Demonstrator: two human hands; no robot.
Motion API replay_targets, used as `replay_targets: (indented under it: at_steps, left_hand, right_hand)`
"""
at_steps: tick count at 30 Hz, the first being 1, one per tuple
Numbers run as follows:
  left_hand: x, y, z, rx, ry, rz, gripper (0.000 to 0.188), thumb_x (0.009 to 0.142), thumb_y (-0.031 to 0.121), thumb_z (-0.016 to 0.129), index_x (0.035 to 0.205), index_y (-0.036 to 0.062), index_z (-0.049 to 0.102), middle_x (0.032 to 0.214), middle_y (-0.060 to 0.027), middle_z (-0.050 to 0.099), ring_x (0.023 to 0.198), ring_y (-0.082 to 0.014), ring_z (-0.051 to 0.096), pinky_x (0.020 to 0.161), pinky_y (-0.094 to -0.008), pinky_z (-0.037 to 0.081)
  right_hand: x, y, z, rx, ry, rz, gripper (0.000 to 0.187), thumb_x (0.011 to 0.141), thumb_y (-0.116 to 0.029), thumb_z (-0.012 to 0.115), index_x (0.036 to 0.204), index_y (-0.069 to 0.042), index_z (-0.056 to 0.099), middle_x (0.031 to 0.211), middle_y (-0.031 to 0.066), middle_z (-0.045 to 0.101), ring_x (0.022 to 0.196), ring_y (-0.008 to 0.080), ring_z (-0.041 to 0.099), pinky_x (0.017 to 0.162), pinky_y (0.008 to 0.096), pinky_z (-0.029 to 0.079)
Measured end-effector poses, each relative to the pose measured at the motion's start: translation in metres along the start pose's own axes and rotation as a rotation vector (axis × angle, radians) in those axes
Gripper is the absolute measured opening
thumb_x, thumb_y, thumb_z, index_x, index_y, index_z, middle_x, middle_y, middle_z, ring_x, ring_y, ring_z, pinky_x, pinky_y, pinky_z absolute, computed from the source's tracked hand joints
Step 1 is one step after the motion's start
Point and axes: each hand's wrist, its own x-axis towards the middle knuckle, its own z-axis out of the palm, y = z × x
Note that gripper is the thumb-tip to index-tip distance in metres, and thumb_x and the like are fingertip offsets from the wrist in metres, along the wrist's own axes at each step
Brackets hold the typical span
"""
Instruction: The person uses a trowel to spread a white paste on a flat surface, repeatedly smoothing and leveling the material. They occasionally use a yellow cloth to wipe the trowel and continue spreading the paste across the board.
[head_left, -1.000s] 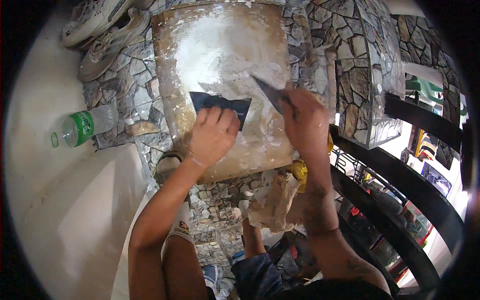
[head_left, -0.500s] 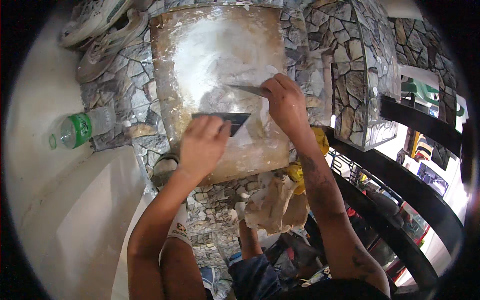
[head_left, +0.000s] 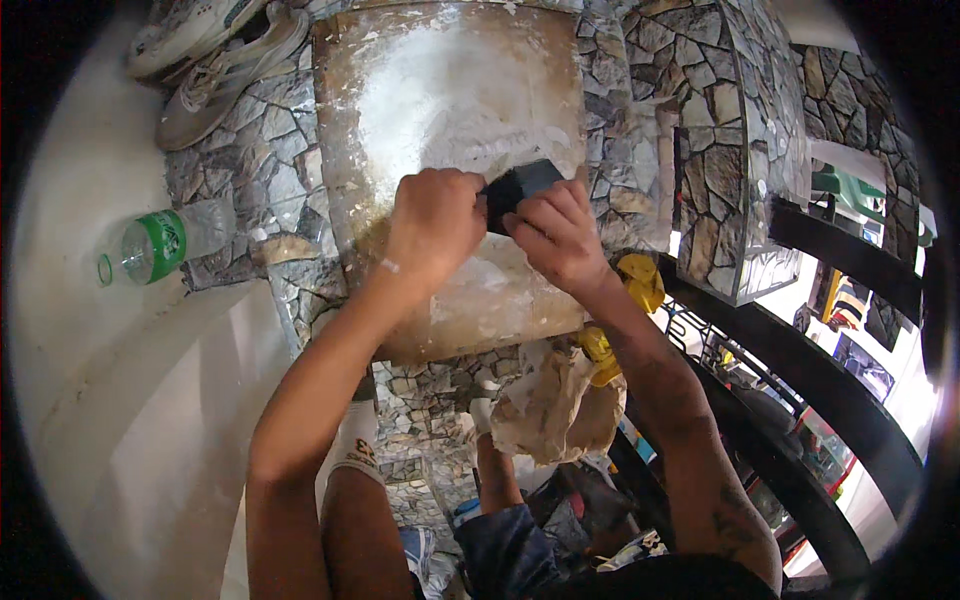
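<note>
A dark, flat scraper blade [head_left: 525,185] is held between my hands, tilted above the board. My right hand [head_left: 558,238] is closed on its near right edge, thumb and fingers pinching it. At the other side of the blade is my left hand [head_left: 437,225], its fingers curled in; a second dark scraper seen there earlier is mostly hidden now. Beneath them lies a worn brown board [head_left: 460,330] covered with white powder and smears of grey-white paste [head_left: 490,140].
A clear bottle with a green label [head_left: 165,245] lies on its side at the left, below a pair of shoes [head_left: 215,75]. A crumpled paper bag [head_left: 560,410] and yellow plastic [head_left: 640,283] are near my right forearm. Black railing bars [head_left: 790,370] curve along the right.
My hands have come together over the board. The left hand moved right and up; the right moved slightly down. The right hand's blade, earlier edge-on, now shows its dark face.
</note>
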Motion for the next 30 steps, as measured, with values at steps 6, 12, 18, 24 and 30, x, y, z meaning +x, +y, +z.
replay_targets:
  at_steps: [6,12,18,24,30]
  left_hand:
    - [-0.001,-0.007,-0.006,-0.082,0.11,-0.099,0.017,0.072,0.017,0.066,0.076,0.0001,0.063,0.064,-0.0196,0.059,0.058,-0.0354,0.058,0.053,-0.0384,0.045]
    - [-0.03,-0.025,0.01,-0.402,0.344,-0.448,0.024,0.076,0.019,0.07,0.079,-0.0015,0.059,0.063,-0.016,0.059,0.054,-0.0151,0.055,0.052,-0.0307,0.043]
    - [-0.091,-0.06,0.037,-0.851,0.218,-0.495,0.019,0.077,0.009,0.069,0.092,-0.0017,0.061,0.08,-0.0022,0.064,0.07,-0.0087,0.056,0.065,-0.0246,0.046]
    - [-0.153,-0.081,0.038,-0.879,-0.098,-0.695,0.018,0.077,0.004,0.067,0.092,-0.0013,0.06,0.082,-0.0033,0.063,0.074,-0.0088,0.057,0.066,-0.0233,0.046]
    - [-0.163,-0.093,0.035,-1.055,-0.128,-0.674,0.017,0.078,0.001,0.065,0.093,-0.0012,0.057,0.084,-0.002,0.062,0.074,-0.0074,0.057,0.068,-0.0223,0.047]
  right_hand:
    - [-0.018,0.015,-0.018,-0.029,0.14,0.359,0.018,0.062,-0.006,0.065,0.08,-0.004,0.062,0.075,0.0048,0.055,0.069,0.022,0.053,0.061,0.0345,0.041]
    - [-0.088,0.074,0.0,0.297,0.333,1.281,0.009,0.073,-0.005,0.068,0.079,-0.002,0.061,0.065,0.0016,0.056,0.062,0.0113,0.051,0.057,0.0263,0.041]
    - [-0.166,0.094,0.03,0.573,0.369,1.447,0.007,0.075,-0.004,0.068,0.078,-0.002,0.062,0.069,-0.0014,0.058,0.062,0.0065,0.046,0.058,0.0223,0.038]
    - [-0.17,0.095,0.04,0.553,0.335,1.454,0.006,0.081,-0.01,0.063,0.077,-0.007,0.061,0.067,-0.0049,0.054,0.054,0.0048,0.044,0.047,0.0209,0.033]
    - [-0.169,0.094,0.041,0.729,0.411,1.352,0.009,0.079,-0.004,0.063,0.072,-0.004,0.058,0.068,-0.0039,0.054,0.063,0.0065,0.047,0.061,0.0224,0.039]
